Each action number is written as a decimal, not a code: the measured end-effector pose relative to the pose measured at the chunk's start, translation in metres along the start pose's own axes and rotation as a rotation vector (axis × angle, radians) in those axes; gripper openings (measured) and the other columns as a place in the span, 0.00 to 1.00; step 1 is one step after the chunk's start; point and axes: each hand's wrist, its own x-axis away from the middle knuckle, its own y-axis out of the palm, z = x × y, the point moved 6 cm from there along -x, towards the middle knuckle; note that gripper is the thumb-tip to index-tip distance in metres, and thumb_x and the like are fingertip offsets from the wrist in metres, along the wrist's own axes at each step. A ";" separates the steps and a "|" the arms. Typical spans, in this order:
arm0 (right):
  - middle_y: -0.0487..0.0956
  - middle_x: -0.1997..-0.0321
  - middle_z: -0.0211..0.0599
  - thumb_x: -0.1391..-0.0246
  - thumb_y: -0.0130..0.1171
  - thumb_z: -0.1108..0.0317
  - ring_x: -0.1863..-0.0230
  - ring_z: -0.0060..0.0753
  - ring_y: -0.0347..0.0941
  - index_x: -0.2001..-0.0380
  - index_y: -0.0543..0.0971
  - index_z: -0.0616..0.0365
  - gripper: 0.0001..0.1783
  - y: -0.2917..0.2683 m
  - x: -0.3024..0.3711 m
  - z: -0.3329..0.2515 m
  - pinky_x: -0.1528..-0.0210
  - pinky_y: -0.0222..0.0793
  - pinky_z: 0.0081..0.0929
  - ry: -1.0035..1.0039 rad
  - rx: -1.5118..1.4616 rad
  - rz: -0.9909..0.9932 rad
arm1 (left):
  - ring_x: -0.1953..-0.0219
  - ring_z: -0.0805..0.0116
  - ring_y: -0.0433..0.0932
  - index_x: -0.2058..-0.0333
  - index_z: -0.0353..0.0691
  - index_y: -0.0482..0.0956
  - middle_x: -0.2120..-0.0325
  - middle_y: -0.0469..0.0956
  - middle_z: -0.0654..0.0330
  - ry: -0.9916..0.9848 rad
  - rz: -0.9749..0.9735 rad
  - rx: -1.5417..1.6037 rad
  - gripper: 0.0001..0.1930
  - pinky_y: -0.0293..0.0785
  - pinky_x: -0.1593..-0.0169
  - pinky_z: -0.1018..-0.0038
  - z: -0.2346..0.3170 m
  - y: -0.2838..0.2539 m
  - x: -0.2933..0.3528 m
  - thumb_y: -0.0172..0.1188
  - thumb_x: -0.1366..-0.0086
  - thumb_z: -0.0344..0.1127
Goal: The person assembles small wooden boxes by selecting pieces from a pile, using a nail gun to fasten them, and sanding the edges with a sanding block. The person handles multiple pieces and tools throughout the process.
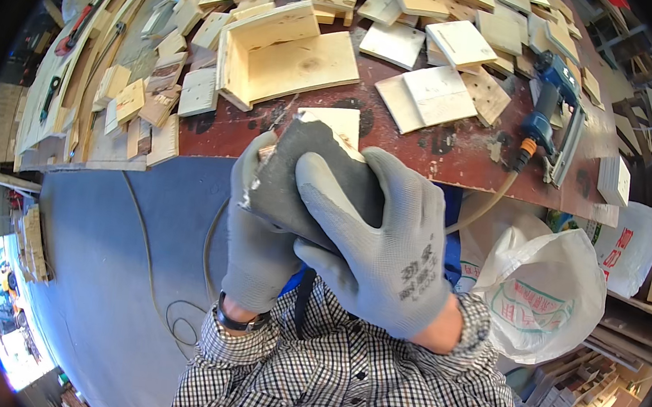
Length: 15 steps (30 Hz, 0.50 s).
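In front of my chest, both gloved hands are close together around a dark grey sheet of sandpaper (286, 172) with a ragged, whitish edge. My right hand (393, 241) is closed on it, thumb and fingers pressing its dark face. On the other side my left hand (258, 252) is closed, most of its fingers hidden behind the sheet. A pale wooden piece (339, 123) shows past the sandpaper's far edge, and a sliver of wood peeks out by the left fingers. Beyond the hands, an L-shaped wooden assembly (304, 64) rests on the dark red table (270, 131).
Many wooden offcuts and small boards (426, 99) cover the table. A blue nail gun (542, 114) with an air hose (491, 204) lies at the right. White plastic sacks (545, 295) stand below the table's right side. Long tools (84, 23) lie far left; a cable (142, 233) crosses the floor.
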 end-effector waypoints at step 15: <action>0.69 0.37 0.65 0.34 0.60 0.41 0.40 0.64 0.71 0.28 0.67 0.67 0.45 0.011 0.008 0.040 0.34 0.68 0.49 -0.093 -0.417 0.084 | 0.41 0.58 0.81 0.30 0.33 0.65 0.41 0.78 0.52 -0.424 -0.208 1.002 0.35 0.78 0.36 0.59 -0.039 -0.022 0.027 0.60 0.37 0.24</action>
